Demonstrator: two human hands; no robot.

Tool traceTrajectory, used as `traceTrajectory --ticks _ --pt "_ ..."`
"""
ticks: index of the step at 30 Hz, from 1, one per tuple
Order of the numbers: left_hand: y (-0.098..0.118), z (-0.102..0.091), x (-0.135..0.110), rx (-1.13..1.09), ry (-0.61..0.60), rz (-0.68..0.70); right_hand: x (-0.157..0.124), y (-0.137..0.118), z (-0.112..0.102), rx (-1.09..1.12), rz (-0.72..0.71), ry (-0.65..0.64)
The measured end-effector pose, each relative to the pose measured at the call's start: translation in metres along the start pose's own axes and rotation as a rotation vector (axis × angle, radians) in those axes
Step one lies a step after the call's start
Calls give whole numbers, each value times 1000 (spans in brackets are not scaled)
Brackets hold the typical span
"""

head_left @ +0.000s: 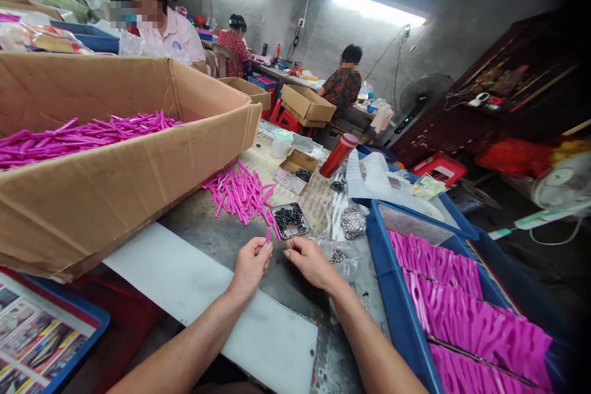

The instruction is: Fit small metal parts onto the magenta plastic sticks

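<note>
My left hand is closed around a small magenta plastic stick, whose tip pokes up between thumb and forefinger. Just to the right, my right hand is pinched; whatever its fingertips hold is too small to make out. Beyond both hands lies a shallow square tray with small black parts. A loose heap of magenta sticks spreads on the worktable to the left of the tray. A plastic bag of small metal parts lies close to my right hand.
A large cardboard box of magenta sticks stands left. On the right, a blue crate holds rows of magenta pieces. A red flask, a small carton and a white tub stand farther back. Several people sit beyond.
</note>
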State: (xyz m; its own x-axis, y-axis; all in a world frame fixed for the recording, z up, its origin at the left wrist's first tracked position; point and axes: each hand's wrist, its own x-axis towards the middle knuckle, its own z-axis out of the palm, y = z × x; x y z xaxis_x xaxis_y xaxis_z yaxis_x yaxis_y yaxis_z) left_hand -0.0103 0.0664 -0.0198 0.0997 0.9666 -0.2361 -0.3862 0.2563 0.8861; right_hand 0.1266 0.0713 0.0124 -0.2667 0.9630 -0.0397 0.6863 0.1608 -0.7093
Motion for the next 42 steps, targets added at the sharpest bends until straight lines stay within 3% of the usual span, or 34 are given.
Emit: traceTrajectory --ticks 5,15,24,27,33,37,42 --pt "0 0 0 -5 2 -1 -5 2 11 -316 -79 -34" --pt "0 -1 0 4 -8 5 -5 8 18 -570 -319 -135" --pt "-2 -1 0 48 -18 18 0 2 23 -681 -234 -187" --pt "-1 -1 0 73 -24 27 -3 1 21 -488 -164 -105" --pt "-4 0 0 165 -72 59 -10 7 18 309 9 118" --pt "-5 0 -1 251 -106 90 -14 13 26 716 64 142" --pt "-4 1 -3 354 -157 143 -15 9 31 1038 81 171"
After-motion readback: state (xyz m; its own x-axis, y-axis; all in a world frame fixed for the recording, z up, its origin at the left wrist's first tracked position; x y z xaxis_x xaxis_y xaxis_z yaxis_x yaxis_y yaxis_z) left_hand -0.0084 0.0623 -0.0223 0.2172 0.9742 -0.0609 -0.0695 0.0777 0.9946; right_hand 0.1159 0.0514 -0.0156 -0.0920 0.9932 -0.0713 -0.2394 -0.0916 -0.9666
